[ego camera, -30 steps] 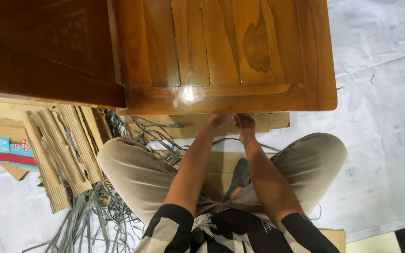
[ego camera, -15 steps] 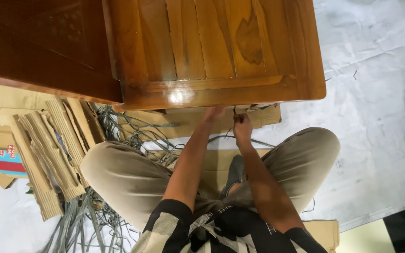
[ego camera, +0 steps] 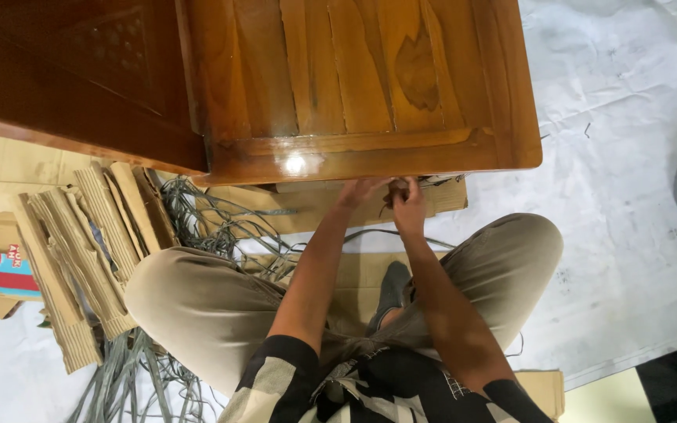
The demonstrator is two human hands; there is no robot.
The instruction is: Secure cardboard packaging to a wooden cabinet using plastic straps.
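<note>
Reaching under the table (ego camera: 370, 160) edge, both hands' grips cannot be told.

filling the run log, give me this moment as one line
left hand: at underside edge of wooden furniture piece | right hand: fingers curled beside it, grip unclear | cardboard sheet below | seated cross-legged

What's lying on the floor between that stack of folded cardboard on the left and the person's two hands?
In the head view, a tangle of grey straps lies on the floor between the folded cardboard strips and the left hand and right hand.
</note>
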